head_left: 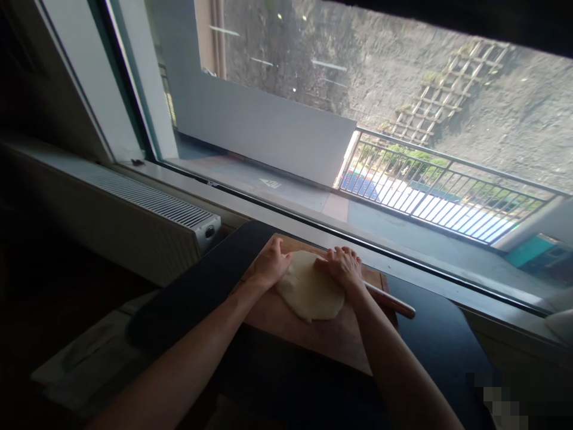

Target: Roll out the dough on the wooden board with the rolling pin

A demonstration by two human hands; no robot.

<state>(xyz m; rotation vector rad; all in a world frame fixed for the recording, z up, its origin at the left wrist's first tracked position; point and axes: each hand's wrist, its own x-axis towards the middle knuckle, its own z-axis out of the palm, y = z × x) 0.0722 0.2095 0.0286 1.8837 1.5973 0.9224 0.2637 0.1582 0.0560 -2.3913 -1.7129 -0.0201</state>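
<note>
A flat, roughly round sheet of pale dough (311, 292) lies on a wooden board (304, 339). At the dough's far left edge is my left hand (269, 264), its fingers curled and its thumb on the rim; the fingertips are partly hidden. My right hand (345, 267) is closed over a wooden rolling pin (391, 300) at the dough's far right side. One end of the pin reaches onto the dough, and the other sticks out to the right past the board.
The board rests on a dark table (436, 322) with rounded corners, close to a window sill (264, 218). A white radiator (179, 239) stands to the left under the window. Outside the glass are a railing (430, 185) and a rough slope.
</note>
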